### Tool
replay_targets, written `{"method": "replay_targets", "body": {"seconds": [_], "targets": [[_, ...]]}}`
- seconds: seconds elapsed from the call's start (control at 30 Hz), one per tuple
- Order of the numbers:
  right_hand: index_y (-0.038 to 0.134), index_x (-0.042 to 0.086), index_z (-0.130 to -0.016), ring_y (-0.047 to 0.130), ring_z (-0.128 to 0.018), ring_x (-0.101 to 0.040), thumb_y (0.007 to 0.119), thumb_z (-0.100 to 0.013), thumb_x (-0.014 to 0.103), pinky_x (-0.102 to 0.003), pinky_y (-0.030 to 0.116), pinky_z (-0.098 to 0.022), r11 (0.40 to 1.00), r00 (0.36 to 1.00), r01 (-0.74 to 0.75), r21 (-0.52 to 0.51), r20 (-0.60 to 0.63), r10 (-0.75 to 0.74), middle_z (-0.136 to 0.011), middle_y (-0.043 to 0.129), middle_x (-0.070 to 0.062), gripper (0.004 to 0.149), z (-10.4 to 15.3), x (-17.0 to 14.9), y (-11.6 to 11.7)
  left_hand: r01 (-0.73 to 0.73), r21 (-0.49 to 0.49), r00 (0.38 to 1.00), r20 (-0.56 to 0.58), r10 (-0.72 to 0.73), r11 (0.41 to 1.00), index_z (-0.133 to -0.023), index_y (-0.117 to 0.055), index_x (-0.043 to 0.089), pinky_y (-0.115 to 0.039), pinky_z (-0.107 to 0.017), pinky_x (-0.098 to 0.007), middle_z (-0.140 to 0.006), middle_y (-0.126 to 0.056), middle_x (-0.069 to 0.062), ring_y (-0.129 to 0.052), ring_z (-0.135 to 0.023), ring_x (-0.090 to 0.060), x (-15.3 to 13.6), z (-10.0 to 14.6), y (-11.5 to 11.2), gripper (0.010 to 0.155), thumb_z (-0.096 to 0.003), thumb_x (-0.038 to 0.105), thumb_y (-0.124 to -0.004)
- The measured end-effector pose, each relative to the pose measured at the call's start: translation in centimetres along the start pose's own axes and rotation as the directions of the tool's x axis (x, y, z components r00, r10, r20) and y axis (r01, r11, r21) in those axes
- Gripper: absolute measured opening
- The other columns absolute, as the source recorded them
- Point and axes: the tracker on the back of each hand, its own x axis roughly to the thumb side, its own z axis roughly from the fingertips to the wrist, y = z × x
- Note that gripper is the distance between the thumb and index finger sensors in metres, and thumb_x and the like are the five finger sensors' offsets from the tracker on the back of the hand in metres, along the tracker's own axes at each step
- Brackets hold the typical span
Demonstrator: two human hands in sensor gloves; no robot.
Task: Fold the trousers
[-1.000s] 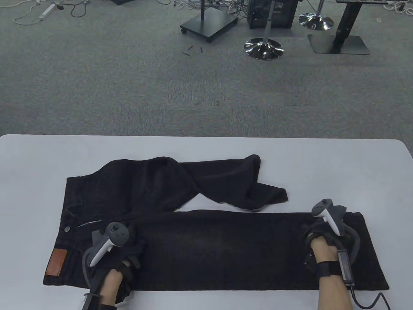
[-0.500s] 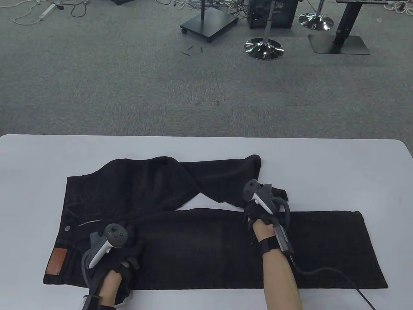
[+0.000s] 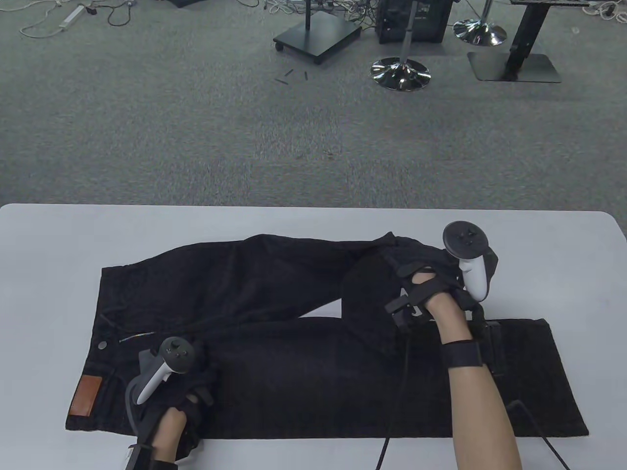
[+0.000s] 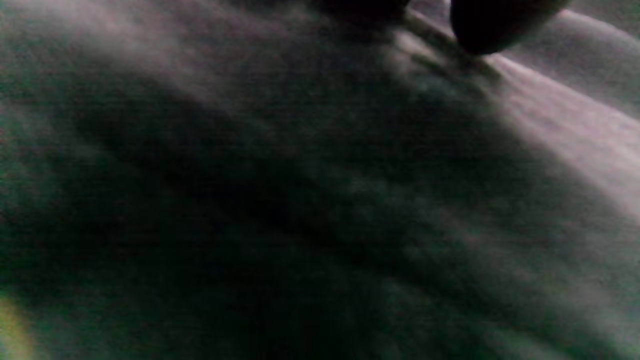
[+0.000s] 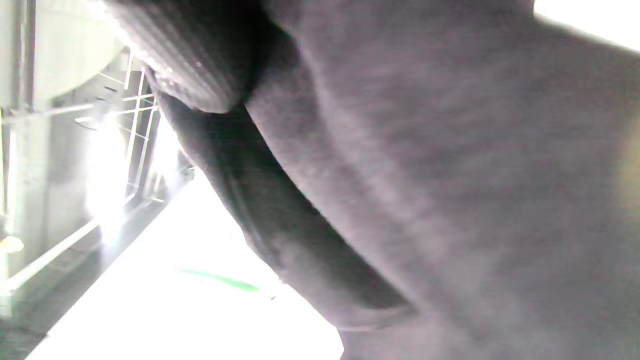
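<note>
Black trousers lie on the white table, waist to the left with a brown patch. The near leg lies flat and reaches to the right. My left hand rests on the trousers near the crotch, fingers spread on the cloth. My right hand grips the end of the far leg and holds it lifted above the table, so cloth hangs down from it. Dark cloth fills the left wrist view and the right wrist view, where one fingertip shows.
The table's far edge runs behind the trousers, with grey carpet beyond. Stands and chair bases are on the floor far back. A cable trails from my right wrist across the near leg.
My right hand left the near leg's cuff, went to the far leg's folded end, took hold of it and lifted it to the far right. The far leg unfolded. My left hand stayed.
</note>
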Motion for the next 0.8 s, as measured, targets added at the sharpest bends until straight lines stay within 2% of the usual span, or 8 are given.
{"method": "replay_targets", "body": {"seconds": [0.17,0.2,0.27,0.3,0.4,0.5,0.6,0.8], "targets": [[0.080,0.010,-0.086,0.098,-0.056,-0.031,0.080,-0.051,0.044,-0.060,0.068,-0.062,0.926,0.947,0.310,0.216,-0.161,-0.279,-0.052,0.098,-0.004,0.049,-0.2,-1.0,-1.5,0.003,0.001,1.000,-0.001,-0.003,1.000,-0.116,-0.029,0.037,-0.015,-0.079,-0.065,-0.122,-0.013,0.013,-0.006,-0.118,-0.029,0.0,0.0,0.0,0.073,-0.0564,0.065,-0.060],[0.078,0.008,-0.087,0.096,-0.059,-0.033,0.079,-0.053,0.043,-0.061,0.065,-0.064,0.945,0.953,0.266,0.190,-0.198,-0.228,-0.054,0.097,-0.006,0.049,-0.3,-1.6,-2.1,0.003,0.001,1.000,0.000,-0.003,1.000,-0.116,-0.029,0.037,-0.015,-0.079,-0.065,-0.122,-0.013,0.013,-0.006,-0.118,-0.029,0.0,0.0,0.0,0.073,-0.0565,0.065,-0.060],[0.079,0.009,-0.087,0.096,-0.060,-0.033,0.079,-0.051,0.044,-0.061,0.065,-0.064,1.000,0.976,0.002,-0.011,-0.218,-0.004,-0.055,0.097,-0.005,0.049,-0.4,-2.7,-3.1,0.001,0.002,1.000,0.000,-0.001,1.000,-0.116,-0.029,0.037,-0.015,-0.079,-0.065,-0.122,-0.013,0.013,-0.006,-0.118,-0.029,0.0,0.0,0.0,0.073,-0.0564,0.065,-0.060],[0.081,0.010,-0.086,0.096,-0.061,-0.034,0.081,-0.049,0.043,-0.061,0.064,-0.064,0.977,0.960,-0.162,-0.135,-0.250,0.125,-0.056,0.098,-0.006,0.049,-0.3,-3.3,-3.4,0.002,0.001,1.000,0.000,-0.002,1.000,-0.116,-0.029,0.037,-0.015,-0.079,-0.066,-0.122,-0.013,0.013,-0.006,-0.118,-0.029,0.1,0.0,0.0,0.073,-0.0564,0.065,-0.060],[0.070,0.015,-0.095,0.083,-0.082,-0.038,0.080,-0.049,0.044,-0.064,0.053,-0.071,0.831,0.841,-0.502,-0.238,-0.358,0.406,-0.077,0.092,-0.008,0.055,-0.5,-5.3,-3.3,0.004,-0.004,1.000,-0.002,-0.004,1.000,-0.116,-0.028,0.037,-0.015,-0.079,-0.066,-0.122,-0.013,0.013,-0.005,-0.118,-0.029,0.1,0.0,0.0,0.073,-0.0565,0.065,-0.060],[0.050,0.023,-0.103,0.060,-0.101,-0.039,0.077,-0.050,0.044,-0.066,0.041,-0.075,0.764,0.754,-0.615,-0.195,-0.429,0.497,-0.102,0.070,-0.007,0.063,-0.7,-6.7,-2.5,0.004,-0.005,1.000,-0.003,-0.004,1.000,-0.116,-0.028,0.037,-0.015,-0.079,-0.066,-0.122,-0.013,0.013,-0.005,-0.118,-0.029,0.1,0.0,0.0,0.073,-0.0565,0.065,-0.059],[0.049,0.028,-0.104,0.046,-0.106,-0.039,0.077,-0.050,0.046,-0.066,0.033,-0.076,0.696,0.695,-0.701,-0.157,-0.369,0.617,-0.111,0.055,-0.006,0.064,-0.6,-6.5,-0.4,0.009,-0.010,1.000,-0.006,-0.009,1.000,-0.116,-0.027,0.037,-0.015,-0.079,-0.066,-0.122,-0.012,0.013,-0.005,-0.117,-0.029,0.2,0.0,0.0,0.073,-0.0566,0.065,-0.059],[0.060,0.029,-0.102,0.057,-0.103,-0.038,0.075,-0.049,0.051,-0.065,0.043,-0.074,0.564,0.563,-0.825,-0.012,-0.087,0.822,-0.109,0.063,-0.005,0.059,-0.6,-6.1,7.7,0.011,-0.011,1.000,-0.008,-0.011,1.000,-0.116,-0.026,0.037,-0.014,-0.079,-0.066,-0.122,-0.011,0.013,-0.004,-0.117,-0.029,0.2,0.0,-0.1,0.074,-0.0565,0.066,-0.059]]}}
